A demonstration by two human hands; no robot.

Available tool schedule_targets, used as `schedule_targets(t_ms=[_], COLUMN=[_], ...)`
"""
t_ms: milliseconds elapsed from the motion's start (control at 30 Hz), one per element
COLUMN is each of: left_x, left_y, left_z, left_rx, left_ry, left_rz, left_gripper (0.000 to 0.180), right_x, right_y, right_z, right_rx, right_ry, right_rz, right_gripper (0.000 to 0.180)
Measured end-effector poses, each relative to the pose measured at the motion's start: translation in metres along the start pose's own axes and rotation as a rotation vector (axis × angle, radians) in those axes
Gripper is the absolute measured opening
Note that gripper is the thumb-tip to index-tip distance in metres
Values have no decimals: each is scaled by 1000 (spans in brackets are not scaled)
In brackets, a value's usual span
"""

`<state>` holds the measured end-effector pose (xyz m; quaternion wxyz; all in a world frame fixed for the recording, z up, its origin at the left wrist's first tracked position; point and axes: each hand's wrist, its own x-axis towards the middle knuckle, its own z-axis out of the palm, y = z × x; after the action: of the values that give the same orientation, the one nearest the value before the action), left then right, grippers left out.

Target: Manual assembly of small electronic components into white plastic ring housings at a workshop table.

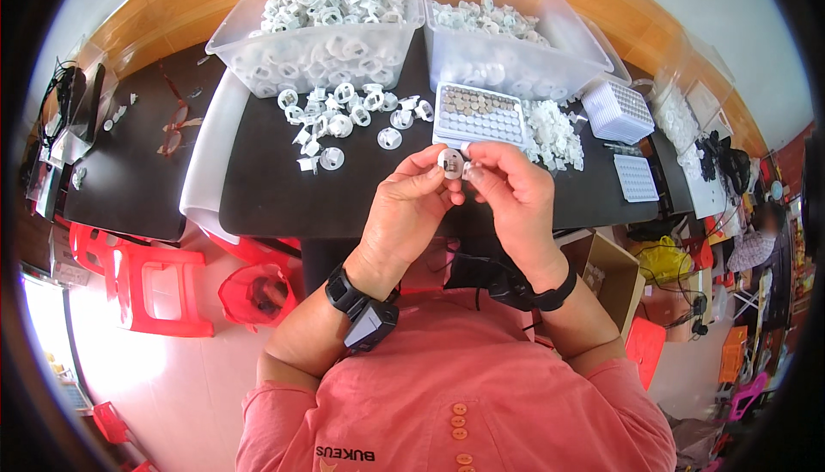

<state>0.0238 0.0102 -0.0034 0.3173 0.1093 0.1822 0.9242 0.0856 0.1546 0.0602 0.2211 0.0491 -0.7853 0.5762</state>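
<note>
Near the front edge of the black table, my left hand (398, 208) pinches a small round white plastic part (450, 163) with a dark and metallic-looking middle. Close beside it, my right hand (519, 190) has its thumb and fingers closed on a small whitish piece (469, 170), which meets the round part's right side; its exact kind cannot be made out. Just beyond my fingers lies a white tray (440, 116) of round silvery discs that look like button cells. A heap of small white plastic pieces (554, 135) is to its right, and loose white round parts (331, 120) lie to the left.
Two translucent bins (326, 53) (526, 64), filled with white parts, stand at the back. Stacked white trays (619, 111) and a single tray (636, 178) occupy the right. A white rolled sheet (215, 150) borders the left. Red stools (163, 287) and an open carton (620, 279) stand below.
</note>
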Motion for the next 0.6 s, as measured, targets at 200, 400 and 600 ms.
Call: schedule_targets(t_ms=[200, 400, 600], left_x=[3, 0, 0], left_y=[2, 3, 4], left_z=[-2, -2, -4], left_rx=[-42, -19, -23], left_ry=[-21, -22, -15], left_rz=[10, -6, -8], left_gripper=[27, 27, 30], right_x=[13, 15, 16], right_y=[5, 19, 5], right_z=[5, 12, 9], right_rx=[60, 221, 346], right_ry=[2, 22, -108], right_rz=[-126, -136, 84], right_gripper=[6, 8, 5])
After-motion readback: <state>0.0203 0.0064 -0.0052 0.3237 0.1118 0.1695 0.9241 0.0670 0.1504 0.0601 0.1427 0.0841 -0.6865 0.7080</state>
